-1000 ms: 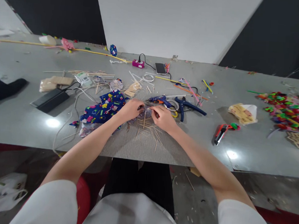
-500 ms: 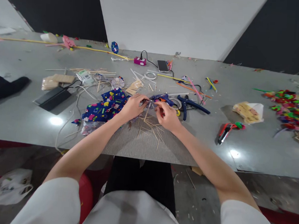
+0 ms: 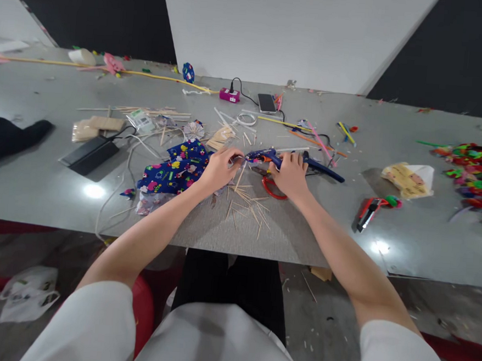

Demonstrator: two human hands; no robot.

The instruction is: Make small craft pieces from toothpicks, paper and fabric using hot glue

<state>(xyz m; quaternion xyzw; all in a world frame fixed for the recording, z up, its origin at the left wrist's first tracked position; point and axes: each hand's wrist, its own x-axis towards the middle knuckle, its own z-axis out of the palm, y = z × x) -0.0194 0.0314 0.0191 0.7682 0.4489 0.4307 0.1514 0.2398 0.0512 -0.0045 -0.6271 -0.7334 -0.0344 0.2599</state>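
My left hand (image 3: 220, 169) is closed in a pinch over the middle of the table. A thin wooden stick (image 3: 239, 179) slants down from its fingertips, with a small pale piece at the top that I cannot make out. My right hand (image 3: 290, 174) is wrapped over the handle of a blue glue gun (image 3: 261, 155), whose nozzle end points at the left fingertips. Below the right hand lie red-handled scissors (image 3: 274, 189). Loose thin sticks (image 3: 247, 203) are scattered under both hands. Dark blue patterned fabric (image 3: 171, 174) lies beside my left hand.
Blue tool handles (image 3: 324, 169) extend right of my hand. Farther right are a box cutter (image 3: 368, 214), a paper packet (image 3: 408, 180) and a colourful pile (image 3: 476, 175). A black box (image 3: 90, 155) with cables sits left. A phone (image 3: 267, 103) and purple power block (image 3: 229, 95) lie behind.
My right hand has left the left fingertips, moved to the right and closed over the glue gun. The red scissor handles now show more. My left hand keeps its pinch.
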